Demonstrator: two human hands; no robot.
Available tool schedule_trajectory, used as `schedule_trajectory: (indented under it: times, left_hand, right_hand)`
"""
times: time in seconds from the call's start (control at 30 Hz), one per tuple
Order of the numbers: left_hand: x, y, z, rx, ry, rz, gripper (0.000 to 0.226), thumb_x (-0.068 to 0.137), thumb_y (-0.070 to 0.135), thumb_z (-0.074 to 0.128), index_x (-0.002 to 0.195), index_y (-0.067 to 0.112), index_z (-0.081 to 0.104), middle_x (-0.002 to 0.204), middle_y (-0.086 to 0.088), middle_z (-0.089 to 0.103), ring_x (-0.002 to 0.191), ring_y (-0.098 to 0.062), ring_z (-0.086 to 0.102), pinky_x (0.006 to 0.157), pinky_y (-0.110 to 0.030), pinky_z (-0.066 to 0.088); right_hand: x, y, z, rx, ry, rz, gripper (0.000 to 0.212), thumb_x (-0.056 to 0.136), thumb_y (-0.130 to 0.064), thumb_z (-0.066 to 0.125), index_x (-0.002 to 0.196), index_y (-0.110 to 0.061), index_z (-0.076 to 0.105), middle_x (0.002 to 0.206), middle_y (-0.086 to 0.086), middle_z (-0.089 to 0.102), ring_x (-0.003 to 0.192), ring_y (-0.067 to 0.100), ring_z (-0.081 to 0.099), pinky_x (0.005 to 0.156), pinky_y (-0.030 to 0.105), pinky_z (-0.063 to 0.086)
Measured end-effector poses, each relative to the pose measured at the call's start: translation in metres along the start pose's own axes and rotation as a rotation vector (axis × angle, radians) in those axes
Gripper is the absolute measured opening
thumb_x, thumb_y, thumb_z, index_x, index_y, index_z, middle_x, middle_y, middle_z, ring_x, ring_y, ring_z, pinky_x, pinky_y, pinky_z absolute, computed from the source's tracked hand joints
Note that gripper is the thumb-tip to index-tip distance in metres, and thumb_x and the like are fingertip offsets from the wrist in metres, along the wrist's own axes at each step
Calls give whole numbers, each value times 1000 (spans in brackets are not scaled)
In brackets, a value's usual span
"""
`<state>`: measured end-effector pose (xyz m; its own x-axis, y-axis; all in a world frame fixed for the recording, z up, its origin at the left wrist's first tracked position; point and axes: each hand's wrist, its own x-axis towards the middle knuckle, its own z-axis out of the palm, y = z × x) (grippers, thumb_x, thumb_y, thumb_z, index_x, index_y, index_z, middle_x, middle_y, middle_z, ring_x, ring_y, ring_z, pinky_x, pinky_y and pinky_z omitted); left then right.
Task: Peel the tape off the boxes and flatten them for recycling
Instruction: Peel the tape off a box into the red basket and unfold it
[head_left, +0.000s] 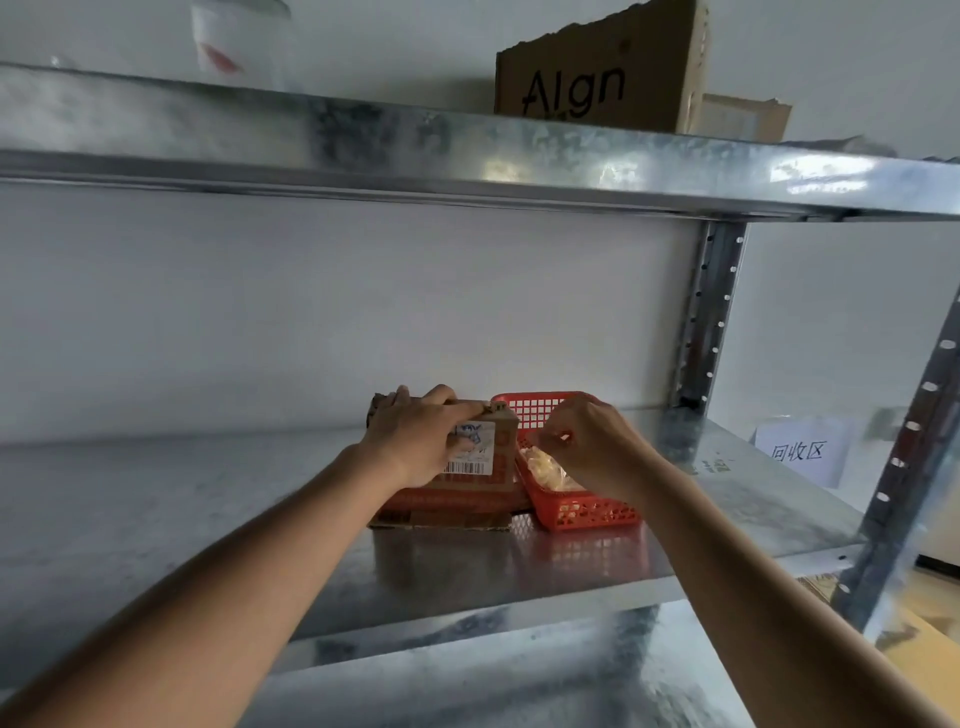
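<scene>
A small brown cardboard box (467, 493) with orange print and a white barcode label stands on the metal shelf (208, 519). My left hand (421, 436) grips its top, fingers curled over the upper edge. Just right of it, my right hand (582, 441) hovers over a red plastic basket (587, 512), its fingers pinching a small clear piece that looks like tape (558, 436). Crumpled clear tape (550, 473) lies in the basket.
On the upper shelf (467, 156) stand a torn brown carton (602, 73) printed "Algn" and a white container (239, 41). A perforated upright post (706, 317) rises behind the basket. A paper sign (800, 452) hangs at the right. Flat cardboard (914, 634) lies low at the right.
</scene>
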<state>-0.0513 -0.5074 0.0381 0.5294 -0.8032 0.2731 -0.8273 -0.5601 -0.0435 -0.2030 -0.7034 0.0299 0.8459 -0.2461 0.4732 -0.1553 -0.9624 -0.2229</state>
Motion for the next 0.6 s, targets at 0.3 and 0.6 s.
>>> schedule_trajectory:
  times: [0.3,0.6]
  left_hand:
    - [-10,9,-4,35,6,-3,50,105,49,47,154,45,36,153,10,44,136,-37,45,116,-60,35]
    - [-34,8,0,-42,65,-43,52,109,49,33,160,47,24,170,8,23,154,-44,18,125,-56,15]
  right_hand:
    - [-2,-23,-3,71,88,-97,28,101,-29,62,127,-35,70,123,-7,66,97,12,67,66,7,37]
    - [15,-49,4,134,62,-27,23,104,-19,54,98,-6,72,90,6,66,74,16,63,50,14,43]
